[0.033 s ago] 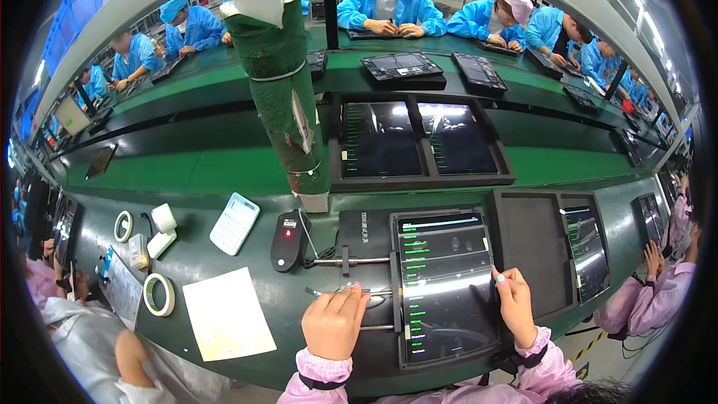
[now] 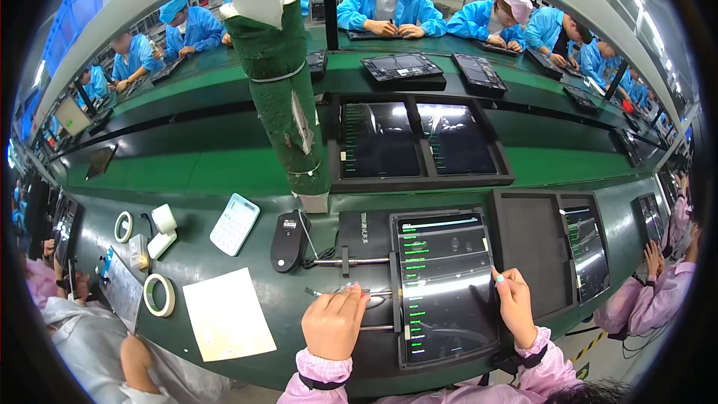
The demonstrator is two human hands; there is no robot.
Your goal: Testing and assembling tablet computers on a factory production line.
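From my seat I watch the left hand (image 2: 334, 323) resting on the worktop (image 2: 224, 269), fingers curled in over the near end of a thin metal rod (image 2: 351, 261), where something small and red shows. Whether that grip is really pinching the rod or only lying on it I cannot tell.

The right hand (image 2: 516, 305) is pressed together on the right edge of the tablet (image 2: 446, 284), thumb towards the glass. The tablet lies flat between the two grips, lit, with green lines down its screen, just right of the left knuckles.

A black tray (image 2: 527, 251) lies just past the right grip. Beyond the left grip sit a mouse (image 2: 287, 239) and a calculator (image 2: 234, 224). Further left of it are a paper sheet (image 2: 228, 314) and a tape roll (image 2: 158, 295).
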